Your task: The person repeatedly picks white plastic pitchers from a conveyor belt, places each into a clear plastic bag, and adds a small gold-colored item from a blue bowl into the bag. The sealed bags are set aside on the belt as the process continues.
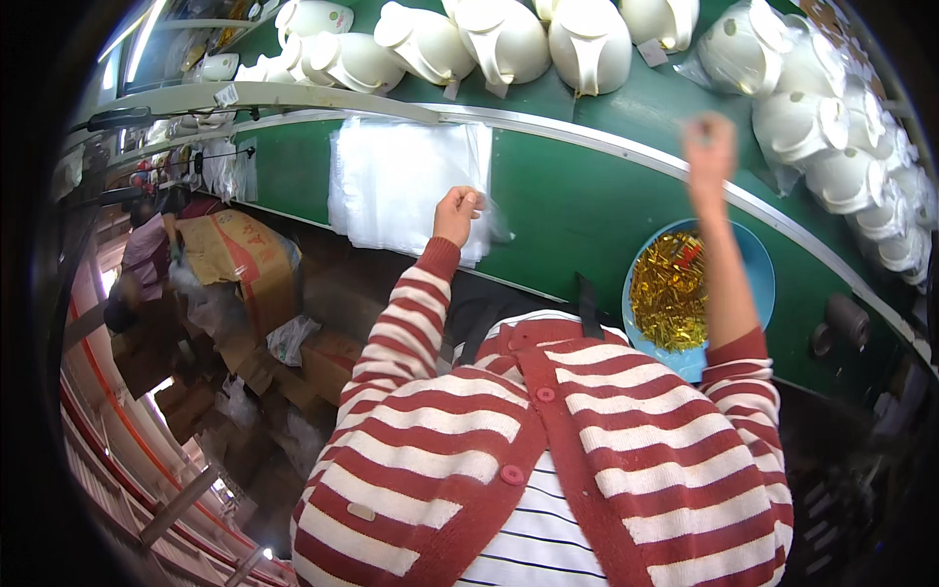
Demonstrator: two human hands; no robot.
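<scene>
Hands first. Left hand is curled nearly closed, fingertips pinched on the right edge of a stack of clear plastic bags that hangs over the near edge of the green table. It appears to have hold of the top bag only; how many sheets are in the pinch cannot be told. Left forearm runs up from the lower frame in a red-and-white striped sleeve, elbow bent, wrist straight.

Right hand is raised well above the table, blurred. Fingers look partly gathered, but whether anything is held cannot be told. Right arm is stretched almost straight, sleeve pushed back to the elbow, pointing toward the white pots piled at the far right.

Just beside the right forearm, on the table's near side, sits a blue dish filled with small gold pieces. More white pots lie in a row on the far strip of table, beyond a pale rail, several with paper tags.

Progress, as a judgement: early in one cycle. No pot is in a bag, none sits in front of the person, and the bag stack looks thick. One bag is being separated; a pot has yet to be taken.

Left of the table, cardboard boxes and loose plastic lie on the floor.
</scene>
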